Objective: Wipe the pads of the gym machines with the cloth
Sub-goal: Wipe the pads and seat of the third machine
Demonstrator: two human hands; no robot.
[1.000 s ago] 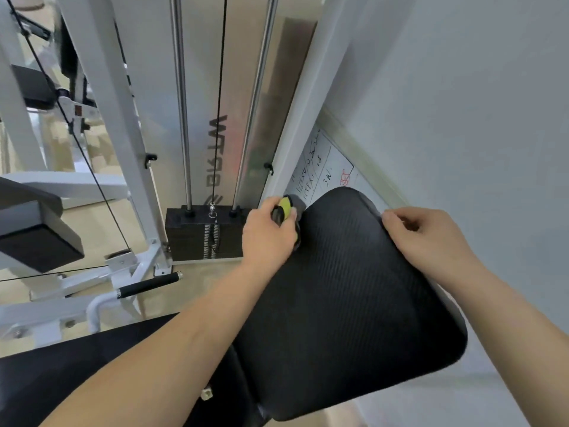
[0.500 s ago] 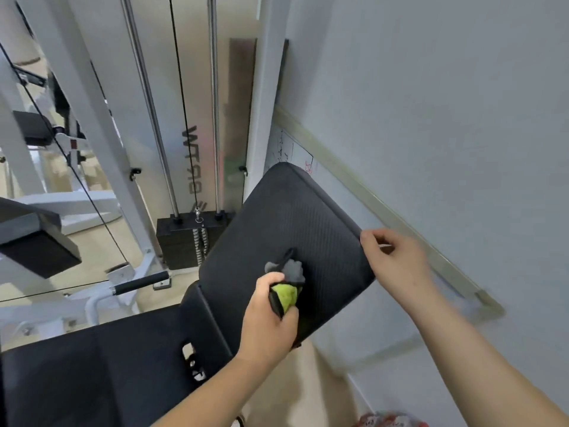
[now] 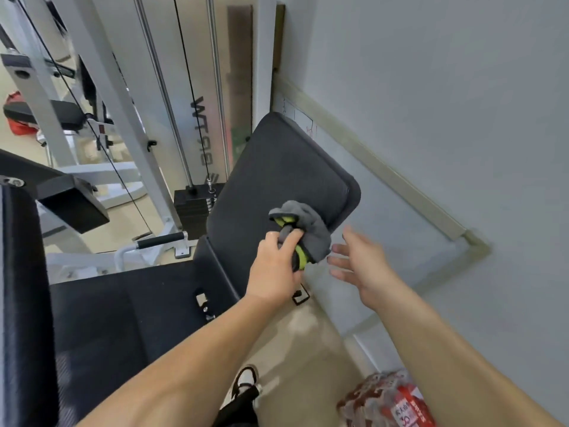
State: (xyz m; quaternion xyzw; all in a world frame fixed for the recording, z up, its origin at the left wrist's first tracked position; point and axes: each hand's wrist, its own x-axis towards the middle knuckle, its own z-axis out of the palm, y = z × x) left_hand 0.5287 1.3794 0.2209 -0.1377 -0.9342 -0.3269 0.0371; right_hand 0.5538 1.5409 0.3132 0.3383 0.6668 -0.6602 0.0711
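Back pad (image 3: 277,177) between weight stack (image 3: 192,208) and wall (image 3: 431,87)
Left hand (image 3: 274,272) grips the cloth (image 3: 311,229) at the pad's lower corner; right hand (image 3: 360,266) spread, empty.

The left forearm (image 3: 184,349) is bare and runs from the lower left edge of the view up and to the right. It ends in the left hand (image 3: 274,269), whose back faces the camera and whose fingers and thumb are curled round the bunched cloth (image 3: 311,229). The right forearm (image 3: 446,349), also bare, runs from the lower right edge up and to the left; the right hand (image 3: 360,263) has its fingers spread, near straight and pointing left, holds nothing, is slightly blurred, and lies just beside the left hand, apart from it.
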